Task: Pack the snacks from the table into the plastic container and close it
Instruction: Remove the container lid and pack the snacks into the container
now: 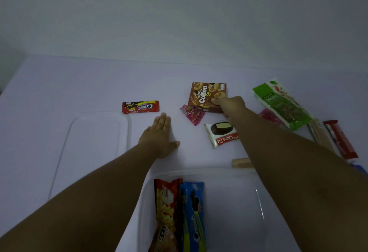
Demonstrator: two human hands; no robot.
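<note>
A clear plastic container [258, 198] stands at the near edge, holding a red snack bag [165, 208] and a blue Oreo pack [194, 212]. Its clear lid [65, 142] lies flat to the left. My right hand [231, 105] grips the near right corner of the brown Collon box [205, 94]. My left hand [159, 138] rests flat on the table with straight fingers, holding nothing. Loose on the table are a red Cream-O pack [140, 107], a pink candy packet [192, 114], a Choco Pie [220, 134] and a green nuts bag [280, 102].
Along the right lie a red bar [341, 140], tan wafer sticks [318, 132], a pink packet [269, 117] partly under my arm, and a tan stick [241, 163] by the container's far rim. A wall rises behind the white table [79, 84].
</note>
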